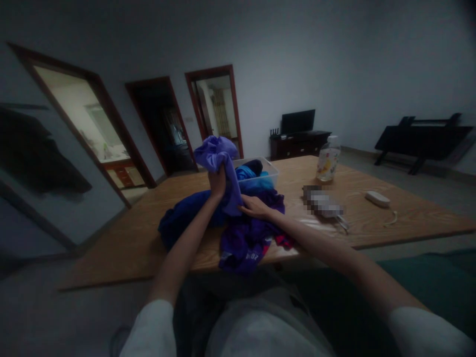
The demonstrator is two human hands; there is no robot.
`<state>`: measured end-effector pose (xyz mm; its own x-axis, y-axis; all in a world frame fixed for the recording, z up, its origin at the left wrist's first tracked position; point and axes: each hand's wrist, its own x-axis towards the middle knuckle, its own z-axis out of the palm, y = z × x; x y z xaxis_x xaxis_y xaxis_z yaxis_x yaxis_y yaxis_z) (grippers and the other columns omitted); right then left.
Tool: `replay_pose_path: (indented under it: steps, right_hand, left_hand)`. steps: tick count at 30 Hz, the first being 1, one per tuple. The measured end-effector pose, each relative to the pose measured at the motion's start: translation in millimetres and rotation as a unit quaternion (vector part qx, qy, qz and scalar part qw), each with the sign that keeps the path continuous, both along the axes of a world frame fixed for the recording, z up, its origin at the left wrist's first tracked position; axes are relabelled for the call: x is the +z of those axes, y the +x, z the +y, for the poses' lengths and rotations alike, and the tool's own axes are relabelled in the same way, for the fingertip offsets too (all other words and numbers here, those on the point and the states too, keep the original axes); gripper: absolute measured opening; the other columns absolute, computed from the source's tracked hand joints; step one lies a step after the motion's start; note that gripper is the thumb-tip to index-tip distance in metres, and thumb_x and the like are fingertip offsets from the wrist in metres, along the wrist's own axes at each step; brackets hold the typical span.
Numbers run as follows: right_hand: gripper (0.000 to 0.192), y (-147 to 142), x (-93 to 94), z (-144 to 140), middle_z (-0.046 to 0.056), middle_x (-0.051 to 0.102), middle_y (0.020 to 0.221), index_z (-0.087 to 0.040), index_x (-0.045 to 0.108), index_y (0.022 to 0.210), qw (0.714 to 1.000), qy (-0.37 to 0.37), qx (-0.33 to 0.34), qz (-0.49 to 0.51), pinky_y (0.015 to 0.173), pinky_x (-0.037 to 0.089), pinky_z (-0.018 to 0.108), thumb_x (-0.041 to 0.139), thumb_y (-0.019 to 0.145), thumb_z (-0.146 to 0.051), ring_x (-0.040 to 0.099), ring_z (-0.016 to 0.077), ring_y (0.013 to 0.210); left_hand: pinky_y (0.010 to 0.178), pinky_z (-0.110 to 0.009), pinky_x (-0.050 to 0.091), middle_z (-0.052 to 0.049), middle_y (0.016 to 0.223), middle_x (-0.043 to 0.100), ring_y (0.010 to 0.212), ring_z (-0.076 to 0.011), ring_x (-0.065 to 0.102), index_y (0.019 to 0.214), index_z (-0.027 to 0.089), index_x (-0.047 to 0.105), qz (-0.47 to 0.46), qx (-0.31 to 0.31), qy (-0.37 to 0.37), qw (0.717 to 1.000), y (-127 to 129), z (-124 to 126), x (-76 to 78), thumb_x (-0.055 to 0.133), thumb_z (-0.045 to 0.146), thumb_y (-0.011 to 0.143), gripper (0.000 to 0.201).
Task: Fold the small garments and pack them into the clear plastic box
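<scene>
Left hand (217,182) grips lilac cloth (218,161); right hand (255,206) touches it.

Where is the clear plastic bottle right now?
In the head view, the bottle stands upright on the far right part of the wooden table, right of the plastic bin.

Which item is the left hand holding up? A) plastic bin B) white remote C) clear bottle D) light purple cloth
D: the left hand is closed in a grip around the light purple cloth, raised above the clothes pile, while the right hand rests on the pile; the bottle stands apart, untouched.
</scene>
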<state>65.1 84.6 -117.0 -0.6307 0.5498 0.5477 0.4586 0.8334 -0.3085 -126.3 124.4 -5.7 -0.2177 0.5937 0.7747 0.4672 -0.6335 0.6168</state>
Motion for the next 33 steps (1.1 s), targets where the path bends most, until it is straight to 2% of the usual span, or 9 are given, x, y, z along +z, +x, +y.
replay_pose_path:
  steps: [4, 8, 14, 18, 23, 26, 28, 30, 33]
  right_hand:
    - [0.059, -3.5, 0.1, -0.4, 0.020, 0.067, 0.139, -0.013, 0.061, 0.141, 0.998, 0.029, 0.027, -0.042, 0.111, 0.053, 0.047, 0.054, 0.105, -0.060, 0.068, 0.0344, 0.126]
    - [0.060, -6.6, -8.0, 6.3, 0.024, 0.068, 0.135, -0.010, 0.067, 0.131, 0.996, 0.053, 0.050, -0.054, 0.113, 0.052, 0.050, 0.064, 0.099, -0.061, 0.067, 0.0357, 0.123]
    - [0.028, -10.1, -15.9, 19.2, 0.015, 0.076, 0.121, -0.016, 0.073, 0.112, 0.993, -0.038, 0.055, 0.100, 0.112, 0.052, 0.047, 0.053, 0.101, -0.031, 0.069, 0.0295, 0.117]
    - [0.031, -9.2, 10.8, 13.1, 0.008, 0.077, 0.106, -0.017, 0.072, 0.104, 0.956, -0.182, 0.045, 0.227, 0.100, 0.058, 0.043, 0.054, 0.099, -0.041, 0.069, 0.0252, 0.100]
    - [0.033, -13.0, 78.2, 19.9, 0.006, 0.076, 0.106, -0.021, 0.066, 0.109, 0.857, -0.339, 0.150, 0.358, 0.094, 0.062, 0.042, 0.065, 0.093, -0.051, 0.071, 0.0237, 0.095]
    - [0.034, -11.5, 115.2, 47.7, 0.009, 0.073, 0.127, -0.021, 0.062, 0.120, 0.864, -0.240, 0.151, 0.415, 0.114, 0.052, 0.045, 0.057, 0.098, -0.046, 0.068, 0.0247, 0.120]
    - [0.030, -6.8, 127.6, 67.8, 0.009, 0.072, 0.130, -0.021, 0.061, 0.124, 0.918, -0.129, 0.016, 0.374, 0.117, 0.048, 0.044, 0.049, 0.103, -0.039, 0.064, 0.0231, 0.125]
    - [0.025, -2.1, 127.3, 79.8, 0.014, 0.073, 0.124, -0.017, 0.064, 0.119, 0.963, -0.047, -0.119, 0.237, 0.115, 0.047, 0.046, 0.057, 0.101, -0.032, 0.064, 0.0273, 0.121]
    - [0.020, 0.2, 110.0, 73.9, 0.018, 0.074, 0.108, -0.013, 0.068, 0.108, 0.982, 0.045, -0.177, 0.046, 0.111, 0.045, 0.046, 0.059, 0.103, -0.030, 0.066, 0.0314, 0.112]
  left_hand:
    - [0.125, -0.042, 0.042, -0.016, 0.151, 0.063, 0.143, -0.0268, 0.059, 0.148, 0.015, 0.056, 0.139, -0.036, -0.034, 0.989, 11.1, 24.6, 26.6, 0.067, 0.043, 0.102, 0.055]
    - [0.110, -0.046, 0.053, -0.021, 0.138, 0.071, 0.126, -0.0343, 0.072, 0.165, 0.014, 0.034, 0.352, -0.024, -0.171, 0.920, 11.5, 25.2, 6.9, 0.072, 0.045, 0.098, 0.083]
    - [0.120, -0.044, 0.045, -0.010, 0.144, 0.069, 0.137, -0.0274, 0.064, 0.153, 0.024, 0.056, 0.438, -0.116, -0.052, 0.890, -11.0, -21.2, -10.5, 0.051, 0.058, 0.107, 0.057]
    - [0.126, -0.047, 0.041, -0.011, 0.153, 0.062, 0.144, -0.0287, 0.056, 0.148, 0.024, 0.060, 0.426, -0.162, -0.042, 0.889, -37.1, -54.5, -12.2, 0.052, 0.063, 0.105, 0.059]
    - [0.126, -0.049, 0.041, -0.014, 0.155, 0.056, 0.147, -0.0287, 0.053, 0.158, 0.023, 0.043, 0.352, -0.109, -0.032, 0.929, -64.2, -58.3, -25.8, 0.058, 0.059, 0.104, 0.067]
    - [0.127, -0.050, 0.039, -0.018, 0.158, 0.051, 0.149, -0.0298, 0.049, 0.161, 0.020, 0.036, 0.331, -0.042, -0.004, 0.943, -70.0, -46.4, -33.9, 0.064, 0.055, 0.101, 0.075]
    - [0.128, -0.050, 0.037, -0.017, 0.159, 0.049, 0.151, -0.0300, 0.046, 0.159, 0.021, 0.040, 0.358, -0.020, 0.014, 0.933, -69.5, -39.6, -39.4, 0.064, 0.051, 0.102, 0.069]
    - [0.127, -0.050, 0.037, -0.014, 0.157, 0.052, 0.150, -0.0298, 0.047, 0.154, 0.024, 0.050, 0.409, -0.016, 0.012, 0.912, -66.8, -35.3, -45.3, 0.057, 0.047, 0.106, 0.054]
    - [0.125, -0.052, 0.038, -0.013, 0.151, 0.059, 0.144, -0.0299, 0.053, 0.153, 0.023, 0.054, 0.449, -0.004, -0.005, 0.893, -63.1, -30.9, -52.1, 0.047, 0.041, 0.111, 0.047]
